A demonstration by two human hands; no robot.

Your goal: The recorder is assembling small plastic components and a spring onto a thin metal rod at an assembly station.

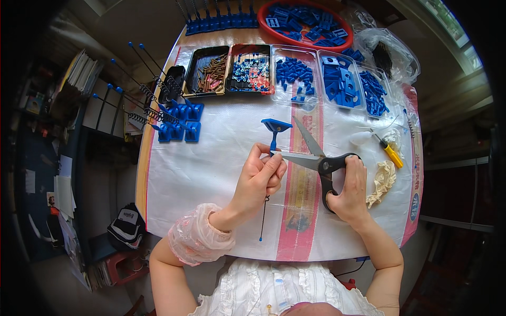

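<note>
My left hand [259,179] pinches a blue plastic piece [274,128] with a flat head and a thin stem; a thin black rod with a blue tip [263,220] hangs down below the fingers. My right hand [349,189] holds black-handled scissors [316,158], whose blades are spread apart. The lower blade's tip touches the blue stem right at my left fingertips. Both hands are over a white plastic sheet [211,174] that covers the table.
Trays at the back hold brown pins [210,71], small mixed parts [250,68] and blue plastic pieces [337,79]. A red bowl of blue parts [305,23] stands behind. Finished blue pieces with springs and rods [171,118] lie at the left. A yellow screwdriver [391,154] and crumpled glove [383,181] lie at the right.
</note>
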